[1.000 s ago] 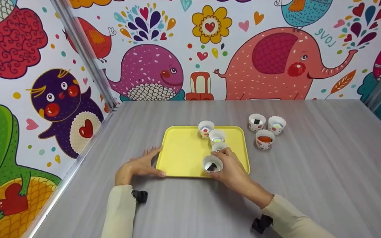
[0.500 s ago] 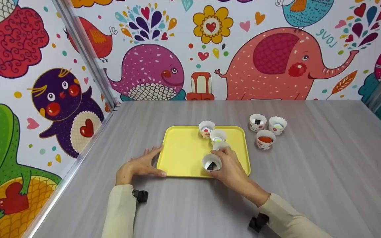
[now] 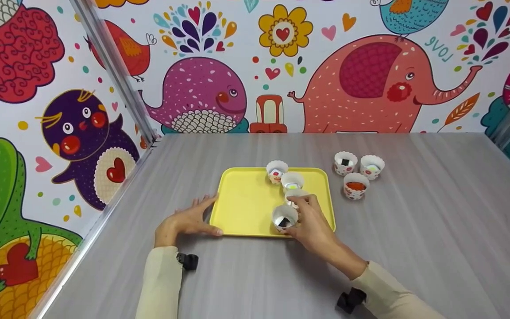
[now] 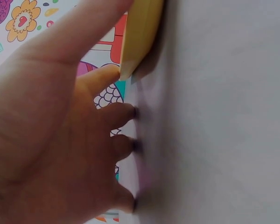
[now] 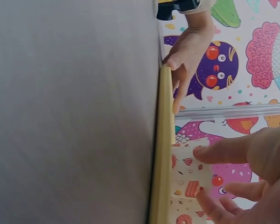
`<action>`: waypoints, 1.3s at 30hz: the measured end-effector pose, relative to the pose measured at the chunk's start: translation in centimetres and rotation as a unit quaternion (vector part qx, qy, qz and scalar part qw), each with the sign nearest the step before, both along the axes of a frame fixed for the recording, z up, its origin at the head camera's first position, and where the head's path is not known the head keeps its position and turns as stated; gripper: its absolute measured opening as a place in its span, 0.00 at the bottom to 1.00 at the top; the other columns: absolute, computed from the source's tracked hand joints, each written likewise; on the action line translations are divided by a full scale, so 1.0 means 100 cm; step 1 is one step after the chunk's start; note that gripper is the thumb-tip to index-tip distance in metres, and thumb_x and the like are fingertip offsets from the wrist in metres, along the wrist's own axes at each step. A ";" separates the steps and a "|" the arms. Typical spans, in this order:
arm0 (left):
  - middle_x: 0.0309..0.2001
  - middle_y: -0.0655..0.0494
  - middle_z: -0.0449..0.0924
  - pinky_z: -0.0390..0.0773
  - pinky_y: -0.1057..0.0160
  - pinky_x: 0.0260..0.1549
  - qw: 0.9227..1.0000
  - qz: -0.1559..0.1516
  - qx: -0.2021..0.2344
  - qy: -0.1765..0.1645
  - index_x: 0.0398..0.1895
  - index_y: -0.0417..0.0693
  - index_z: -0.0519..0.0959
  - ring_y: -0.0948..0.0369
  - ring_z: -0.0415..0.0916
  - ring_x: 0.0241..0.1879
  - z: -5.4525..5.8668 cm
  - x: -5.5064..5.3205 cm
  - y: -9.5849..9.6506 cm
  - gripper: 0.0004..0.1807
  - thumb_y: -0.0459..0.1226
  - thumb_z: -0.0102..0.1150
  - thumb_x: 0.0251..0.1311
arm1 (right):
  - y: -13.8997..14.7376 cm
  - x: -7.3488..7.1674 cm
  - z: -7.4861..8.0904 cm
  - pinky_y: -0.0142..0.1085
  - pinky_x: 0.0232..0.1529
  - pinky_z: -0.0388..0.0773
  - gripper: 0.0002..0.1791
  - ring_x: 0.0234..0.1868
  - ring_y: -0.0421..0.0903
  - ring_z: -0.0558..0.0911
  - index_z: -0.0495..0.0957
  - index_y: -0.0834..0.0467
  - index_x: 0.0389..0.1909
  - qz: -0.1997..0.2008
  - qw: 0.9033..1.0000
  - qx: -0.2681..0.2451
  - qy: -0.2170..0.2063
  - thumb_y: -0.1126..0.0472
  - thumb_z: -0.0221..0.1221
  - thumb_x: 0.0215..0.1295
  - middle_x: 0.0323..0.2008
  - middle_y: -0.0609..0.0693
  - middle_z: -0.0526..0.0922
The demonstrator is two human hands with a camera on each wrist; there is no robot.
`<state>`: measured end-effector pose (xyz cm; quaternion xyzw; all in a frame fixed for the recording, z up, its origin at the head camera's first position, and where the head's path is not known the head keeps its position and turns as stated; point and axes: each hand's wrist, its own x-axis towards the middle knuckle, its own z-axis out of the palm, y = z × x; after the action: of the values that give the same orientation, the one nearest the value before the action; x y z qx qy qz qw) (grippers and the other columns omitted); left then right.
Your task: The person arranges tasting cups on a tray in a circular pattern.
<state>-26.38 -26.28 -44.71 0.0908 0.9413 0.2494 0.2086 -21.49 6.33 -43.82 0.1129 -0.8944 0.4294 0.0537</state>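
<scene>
My right hand (image 3: pixel 314 228) is at a white paper baking cup (image 3: pixel 278 212) near the front edge of a yellow tray (image 3: pixel 241 201). Inside this cup lies a small black-and-white piece (image 3: pixel 284 222). In the right wrist view, my thumb and fingertips, spread apart, reach the side of the printed cup (image 5: pixel 184 170). Behind it on the tray stand a partly hidden cup (image 3: pixel 296 193), one with a pale, yellow-green piece (image 3: pixel 292 180) and one with a red-and-white piece (image 3: pixel 277 167). My left hand (image 3: pixel 188 220) touches the tray's front-left corner with straight thumb and forefinger, its other fingertips on the table.
Right of the tray, three more cups stand on the grey table (image 3: pixel 414 248): one with orange bits (image 3: pixel 355 191), one with a black-and-white piece (image 3: pixel 345 170), one with a pale piece (image 3: pixel 372 173). Printed wall panels (image 3: pixel 219 44) enclose the back and sides.
My right hand's fingers have drawn slightly right, off the front cup's rim, while that cup stays nearly in place. The left hand and tray have not moved.
</scene>
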 end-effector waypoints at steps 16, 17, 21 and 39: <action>0.82 0.42 0.35 0.31 0.20 0.65 1.000 0.000 -0.008 0.000 0.82 0.58 0.44 0.38 0.29 0.80 0.001 -0.001 0.001 0.65 0.62 0.73 0.46 | 0.018 -0.003 0.001 0.47 0.45 0.84 0.30 0.44 0.55 0.80 0.73 0.67 0.60 0.000 0.998 -0.066 0.015 0.76 0.65 0.53 0.45 0.63 0.74; 0.82 0.42 0.35 0.31 0.20 0.65 1.000 0.001 -0.009 0.001 0.82 0.58 0.44 0.38 0.29 0.80 0.002 -0.002 0.001 0.65 0.62 0.73 0.46 | 0.021 -0.004 0.002 0.48 0.46 0.84 0.28 0.45 0.56 0.80 0.73 0.67 0.59 -0.003 0.997 -0.070 0.019 0.75 0.64 0.55 0.46 0.63 0.74; 0.82 0.41 0.35 0.30 0.19 0.64 1.000 0.001 -0.005 0.002 0.82 0.58 0.44 0.37 0.29 0.80 0.001 -0.001 0.001 0.65 0.62 0.74 0.46 | 0.031 -0.010 0.005 0.50 0.49 0.82 0.26 0.51 0.59 0.78 0.73 0.68 0.60 -0.027 0.996 -0.081 0.017 0.73 0.61 0.59 0.50 0.63 0.74; 0.82 0.41 0.36 0.32 0.18 0.64 1.000 0.000 -0.007 0.001 0.82 0.58 0.44 0.37 0.30 0.80 -0.001 0.000 0.001 0.65 0.62 0.74 0.45 | 0.097 -0.034 0.005 0.57 0.69 0.64 0.31 0.65 0.64 0.67 0.68 0.69 0.65 -0.119 0.993 -0.019 -0.003 0.69 0.63 0.59 0.62 0.69 0.65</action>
<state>-26.40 -26.14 -44.80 0.0897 0.9431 0.2431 0.2086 -24.85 16.01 -43.35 0.0030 -0.8934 0.4371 0.1039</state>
